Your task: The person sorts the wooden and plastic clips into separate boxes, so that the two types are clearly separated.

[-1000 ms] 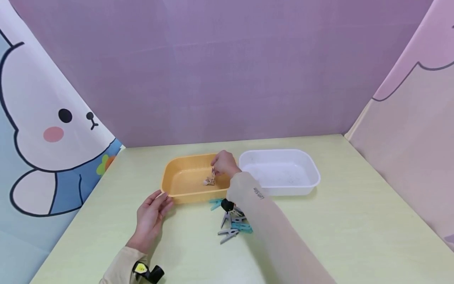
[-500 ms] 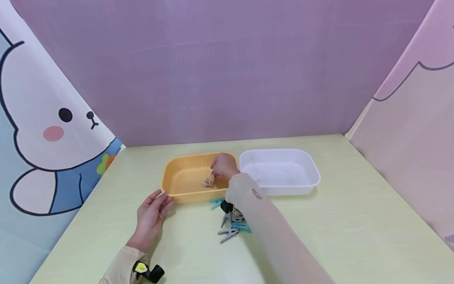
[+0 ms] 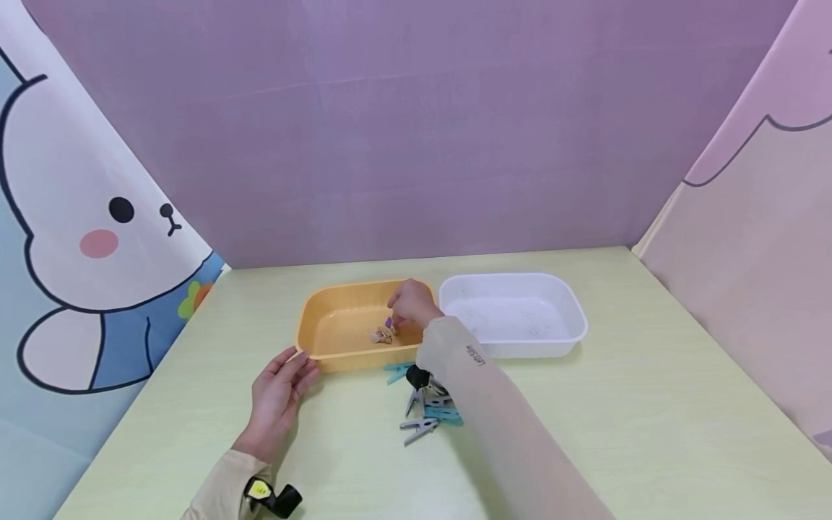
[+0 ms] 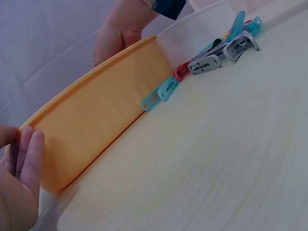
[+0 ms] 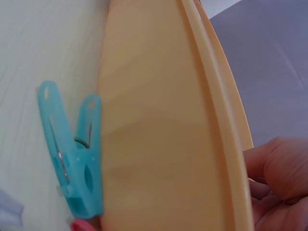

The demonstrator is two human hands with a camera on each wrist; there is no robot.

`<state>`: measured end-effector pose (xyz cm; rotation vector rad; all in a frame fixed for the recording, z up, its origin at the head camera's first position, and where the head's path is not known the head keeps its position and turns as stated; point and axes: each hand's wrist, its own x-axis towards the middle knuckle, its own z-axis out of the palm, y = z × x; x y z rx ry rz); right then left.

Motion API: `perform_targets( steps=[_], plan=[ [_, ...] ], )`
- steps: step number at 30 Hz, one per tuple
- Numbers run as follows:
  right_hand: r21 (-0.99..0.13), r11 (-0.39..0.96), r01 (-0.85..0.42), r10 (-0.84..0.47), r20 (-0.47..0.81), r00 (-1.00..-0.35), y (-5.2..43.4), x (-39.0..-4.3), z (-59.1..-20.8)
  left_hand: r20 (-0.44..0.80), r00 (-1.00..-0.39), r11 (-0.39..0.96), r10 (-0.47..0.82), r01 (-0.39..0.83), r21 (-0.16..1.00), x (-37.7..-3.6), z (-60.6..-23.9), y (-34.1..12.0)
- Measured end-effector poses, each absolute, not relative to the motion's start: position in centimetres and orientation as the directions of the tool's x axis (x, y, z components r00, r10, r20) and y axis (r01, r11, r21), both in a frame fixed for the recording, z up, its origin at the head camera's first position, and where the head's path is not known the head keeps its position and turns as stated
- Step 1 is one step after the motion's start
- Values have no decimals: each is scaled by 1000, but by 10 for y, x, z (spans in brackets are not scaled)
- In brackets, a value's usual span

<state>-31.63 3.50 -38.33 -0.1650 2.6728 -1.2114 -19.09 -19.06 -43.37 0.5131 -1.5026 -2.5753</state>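
Note:
My left hand (image 3: 279, 401) pinches the near left corner of the orange tray (image 3: 364, 359), thumb over the rim and fingers along the outer wall. Inside that tray, my right hand (image 3: 414, 302) reaches down at the right side with bent fingers. Right below its fingertips lies a small cluster of tan pieces (image 3: 382, 336), with a small purple piece (image 3: 388, 322) at its top. I cannot tell whether the fingers still hold one of these. In the right wrist view the tray's wall hides the fingertips.
Grey and teal clothespins (image 3: 422, 427) lie in a loose group before the trays, partly under the right sleeve. A teal clothespin (image 5: 72, 154) rests against the orange tray's outer wall, near a red one (image 4: 182, 71). A white tray (image 3: 513, 349) stands to the right.
The right hand's fingers have shifted slightly over the cluster, and a purple piece now shows below them. The left hand has stayed at the tray's corner.

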Motion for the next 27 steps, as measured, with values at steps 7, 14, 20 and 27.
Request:
perform_targets(
  steps=[7,14,20,27],
  plan=[
    [-779,626,11,-184,-162,-969,35,-316,-383,-259,-926,-504,-273,-92,859,-191,-433,-190],
    [-839,544,-1,-245,-157,-957,40,-314,-373,-260,-926,-495,-274,-96,864,-190,-432,-189],
    [-884,467,-30,-308,-131,-942,52,-307,-360,-266,-927,-497,-264,-106,861,-191,-431,-189],
    [-912,407,-49,-352,-107,-930,64,-300,-355,-269,-928,-509,-258,-106,854,-190,-430,-190]
  ],
)
